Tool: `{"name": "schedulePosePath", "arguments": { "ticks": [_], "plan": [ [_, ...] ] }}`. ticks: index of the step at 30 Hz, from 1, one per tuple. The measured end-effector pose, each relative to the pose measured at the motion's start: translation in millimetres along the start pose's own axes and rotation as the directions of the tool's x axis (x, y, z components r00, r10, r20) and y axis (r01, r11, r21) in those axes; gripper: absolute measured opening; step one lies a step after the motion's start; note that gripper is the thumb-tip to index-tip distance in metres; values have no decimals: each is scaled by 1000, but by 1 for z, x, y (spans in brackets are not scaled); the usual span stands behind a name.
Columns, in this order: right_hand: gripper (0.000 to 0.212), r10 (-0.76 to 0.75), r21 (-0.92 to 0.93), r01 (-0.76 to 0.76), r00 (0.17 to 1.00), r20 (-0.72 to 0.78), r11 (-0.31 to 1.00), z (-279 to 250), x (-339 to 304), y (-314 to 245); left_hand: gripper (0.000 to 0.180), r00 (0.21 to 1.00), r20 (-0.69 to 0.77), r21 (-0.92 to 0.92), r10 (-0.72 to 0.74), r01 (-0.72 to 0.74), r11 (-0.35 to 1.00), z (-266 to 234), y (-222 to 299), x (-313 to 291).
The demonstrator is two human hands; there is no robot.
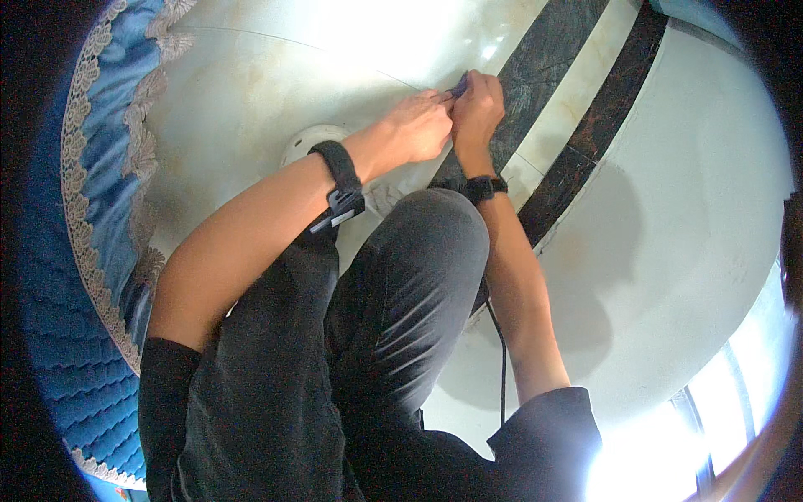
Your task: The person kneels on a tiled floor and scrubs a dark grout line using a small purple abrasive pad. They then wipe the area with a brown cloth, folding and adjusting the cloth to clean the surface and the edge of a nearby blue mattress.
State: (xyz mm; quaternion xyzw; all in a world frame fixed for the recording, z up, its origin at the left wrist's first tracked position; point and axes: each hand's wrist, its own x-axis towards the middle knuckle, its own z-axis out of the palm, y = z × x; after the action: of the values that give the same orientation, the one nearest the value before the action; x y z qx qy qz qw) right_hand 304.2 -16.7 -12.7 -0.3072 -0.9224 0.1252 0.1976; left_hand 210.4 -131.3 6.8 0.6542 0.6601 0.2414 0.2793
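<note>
My left hand (416,125) and my right hand (478,107) meet above the pale floor, the fingers of both closed. Between their fingertips is a small dark purple thing (458,85); too little of it shows to tell its kind. Both hands appear to pinch it, the left from its near-left end and the right from the other side. My fingers hide most of it. Below my left wrist, a white round object (313,136) with small dark holes rests on the floor, partly covered by my forearm.
My bent knees (427,243) in dark trousers rise just below my hands. A blue quilted cover with lace trim (109,226) hangs along the left. Dark stone strips (552,63) border the tiled floor, beside a white wall (686,209). A thin black cable (503,368) runs near my right arm.
</note>
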Motion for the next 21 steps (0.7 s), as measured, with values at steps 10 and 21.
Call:
{"name": "schedulePosePath", "arguments": {
  "ticks": [10, 21],
  "plan": [
    [25, 56, -17, -56, 998, 6, 998, 0, 3, -5, 30, 1000, -31, 16, 3, -2, 1000, 4, 6, -8],
    [22, 30, -10, -30, 998, -46, 999, 0, -15, -5, 32, 984, -172, 43, 49, -42, 998, 16, 12, -21]
  ]
}}
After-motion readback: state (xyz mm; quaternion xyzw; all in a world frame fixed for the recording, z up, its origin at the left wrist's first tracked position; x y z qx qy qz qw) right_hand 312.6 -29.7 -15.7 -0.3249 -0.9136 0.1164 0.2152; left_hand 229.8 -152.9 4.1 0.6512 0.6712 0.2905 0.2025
